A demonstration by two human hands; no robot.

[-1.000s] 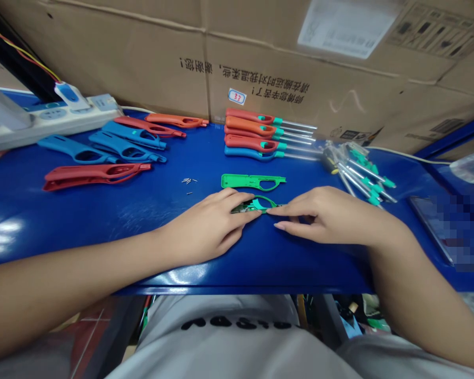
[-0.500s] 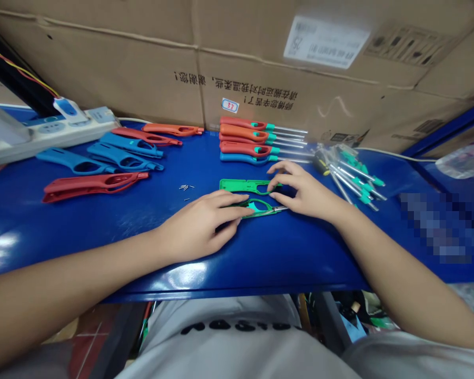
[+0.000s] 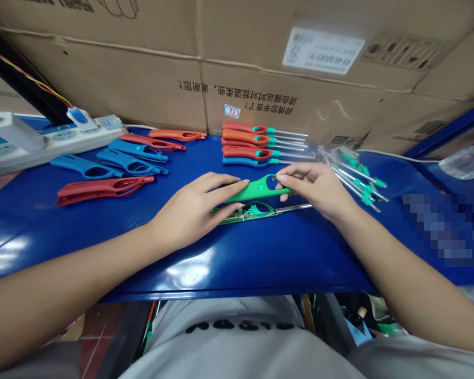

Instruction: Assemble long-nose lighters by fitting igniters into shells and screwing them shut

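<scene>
A green shell half (image 3: pixel 256 189), its smooth outer face up, is held between both hands over the table's middle. My left hand (image 3: pixel 197 208) grips its left end, with the thumb low near the other half. My right hand (image 3: pixel 312 187) pinches the end with the finger loop. Just below lies the second green half (image 3: pixel 256 211) on the blue table, open side up, with a teal trigger, thin wires and a metal rod inside that points right. The left end of this half is partly hidden by my left hand.
Assembled lighters (image 3: pixel 247 152) lie stacked at the back. Red, orange and blue shells (image 3: pixel 102 188) lie at left beside a power strip (image 3: pixel 55 139). Rods with teal parts (image 3: pixel 359 181) are at right. A cardboard box (image 3: pixel 237 68) stands behind.
The upper green half has been picked up and turned smooth side up, now above the lower half. My left hand has shifted from the lower half onto it; my right hand has closed on its loop end.
</scene>
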